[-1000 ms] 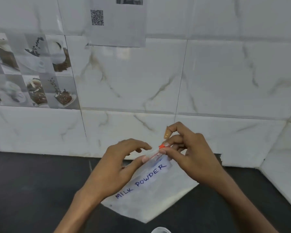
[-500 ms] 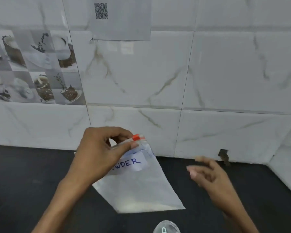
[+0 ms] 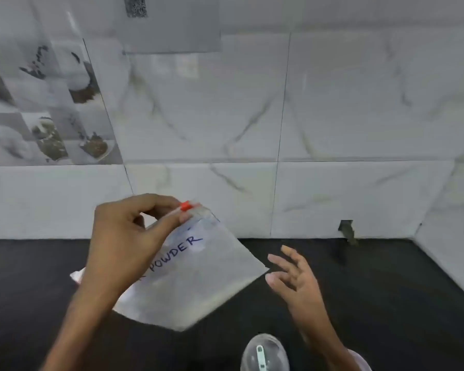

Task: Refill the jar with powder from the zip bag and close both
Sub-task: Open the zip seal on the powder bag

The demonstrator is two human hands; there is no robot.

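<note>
At the bottom edge of the view, nearest the camera, a clear rounded plastic lid (image 3: 265, 353) with a small white tab on top sits on the black table (image 3: 399, 303); whether a jar is beneath it cannot be told, since the frame cuts it off. Just to its right a pale pinkish rim (image 3: 360, 358) shows behind the right forearm, too little to name.

Above the lid, the right hand (image 3: 296, 281) hovers over the table with its fingers spread and loosely curled, gripping nothing; its fingertips lie just beside the lower right corner of the bag without clearly touching it.

The left hand (image 3: 126, 242) pinches the top edge of a translucent white plastic zip bag (image 3: 198, 285) between thumb and forefinger, right at the small orange-red slider (image 3: 185, 206) on the zip. The bag hangs tilted in the air above the table, with "POWDER" handwritten in blue ink on it, part of the lettering hidden by the hand.

Farthest back stands the white marble-patterned tiled wall (image 3: 332, 116), with coffee-themed picture tiles (image 3: 46, 116) at the left and a grey paper sheet (image 3: 169, 25) stuck above.
</note>
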